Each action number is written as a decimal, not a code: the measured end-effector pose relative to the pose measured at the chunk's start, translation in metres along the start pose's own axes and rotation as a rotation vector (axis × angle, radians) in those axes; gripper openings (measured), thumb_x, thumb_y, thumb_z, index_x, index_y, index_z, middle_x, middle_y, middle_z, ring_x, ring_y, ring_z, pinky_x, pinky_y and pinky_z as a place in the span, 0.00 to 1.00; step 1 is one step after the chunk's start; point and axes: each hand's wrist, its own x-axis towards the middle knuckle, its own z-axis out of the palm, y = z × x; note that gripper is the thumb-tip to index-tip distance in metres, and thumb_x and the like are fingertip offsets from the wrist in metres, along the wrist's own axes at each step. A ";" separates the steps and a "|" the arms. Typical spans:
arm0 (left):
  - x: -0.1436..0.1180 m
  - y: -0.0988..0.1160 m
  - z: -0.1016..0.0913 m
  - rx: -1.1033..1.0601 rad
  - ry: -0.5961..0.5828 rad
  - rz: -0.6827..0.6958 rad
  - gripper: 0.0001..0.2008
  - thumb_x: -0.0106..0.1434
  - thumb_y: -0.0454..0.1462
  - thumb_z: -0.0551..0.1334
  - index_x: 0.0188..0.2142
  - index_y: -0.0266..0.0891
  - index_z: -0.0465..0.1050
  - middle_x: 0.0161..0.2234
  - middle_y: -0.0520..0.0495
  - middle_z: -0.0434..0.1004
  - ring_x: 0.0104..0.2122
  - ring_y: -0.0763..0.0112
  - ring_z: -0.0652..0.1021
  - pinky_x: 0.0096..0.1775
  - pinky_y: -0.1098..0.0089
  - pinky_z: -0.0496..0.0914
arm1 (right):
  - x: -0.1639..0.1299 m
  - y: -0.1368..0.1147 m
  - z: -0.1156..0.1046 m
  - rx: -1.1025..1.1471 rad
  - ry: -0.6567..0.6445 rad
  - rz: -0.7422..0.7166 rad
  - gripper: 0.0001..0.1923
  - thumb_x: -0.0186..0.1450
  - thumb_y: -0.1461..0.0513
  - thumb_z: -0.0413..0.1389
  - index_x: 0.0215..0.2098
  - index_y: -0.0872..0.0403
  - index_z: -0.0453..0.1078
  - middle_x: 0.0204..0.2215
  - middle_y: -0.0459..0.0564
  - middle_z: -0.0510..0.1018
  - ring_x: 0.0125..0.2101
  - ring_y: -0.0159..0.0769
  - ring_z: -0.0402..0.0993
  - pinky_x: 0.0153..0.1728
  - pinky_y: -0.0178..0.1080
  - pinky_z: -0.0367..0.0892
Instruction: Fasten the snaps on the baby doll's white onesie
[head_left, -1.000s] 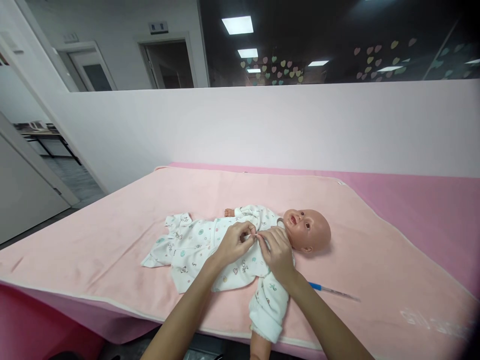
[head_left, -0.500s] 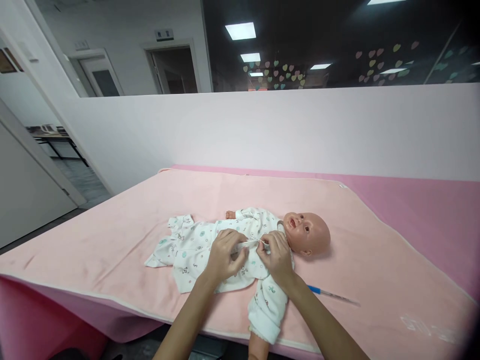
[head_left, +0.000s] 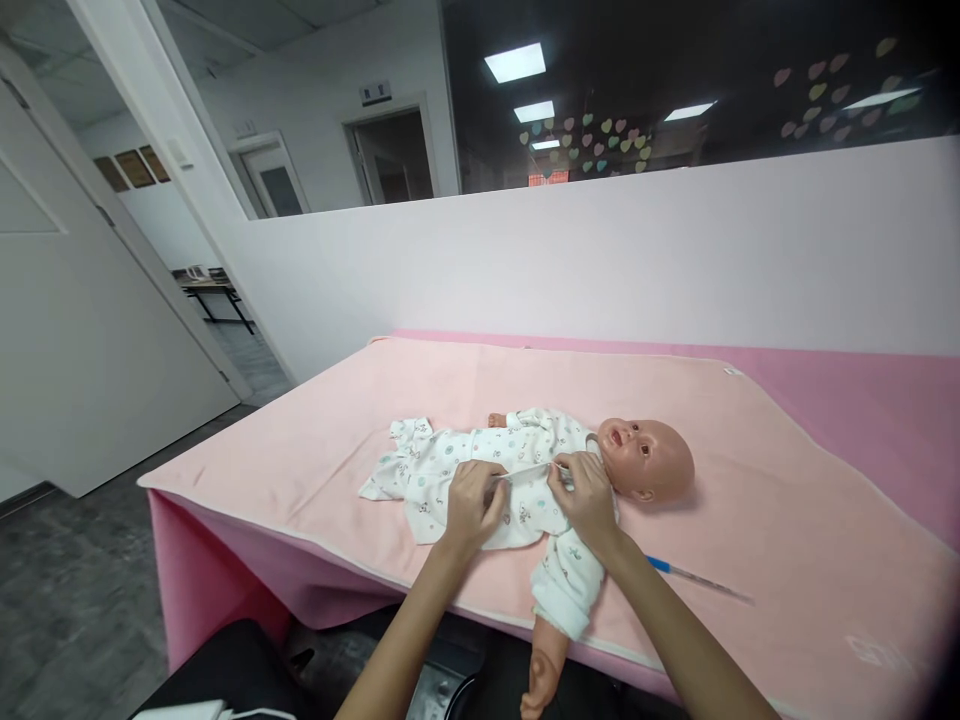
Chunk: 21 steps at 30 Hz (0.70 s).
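Note:
A baby doll (head_left: 649, 462) lies on its back, its head to the right, dressed in a white printed baby romper (head_left: 446, 455). One doll arm in its sleeve reaches toward me over the table's front edge. My left hand (head_left: 475, 498) rests over the romper's middle, thumb and fingers pinched on a white tie (head_left: 527, 471). At the chest, my right hand (head_left: 585, 498) pinches the other end of this strip near the doll's neck. Between both hands the strip runs straight and looks taut. The fingertips partly hide where it joins the romper.
A pink blanket (head_left: 300, 450) covers the table and hangs over its front edge. Right of my right forearm lies a thin stick with a blue end (head_left: 701, 579). Behind the table stands a white wall (head_left: 585, 265) with a window above.
The view has swung left, so the doll and hands appear farther right. The white strip, looser with a small loop by my right fingers before, is now drawn straight.

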 end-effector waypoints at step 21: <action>-0.001 0.000 0.008 -0.031 0.069 -0.160 0.09 0.64 0.39 0.51 0.36 0.39 0.68 0.33 0.48 0.74 0.34 0.70 0.72 0.38 0.68 0.64 | -0.001 0.006 0.002 -0.014 -0.004 0.006 0.05 0.63 0.64 0.48 0.32 0.55 0.64 0.26 0.49 0.70 0.29 0.35 0.64 0.33 0.38 0.59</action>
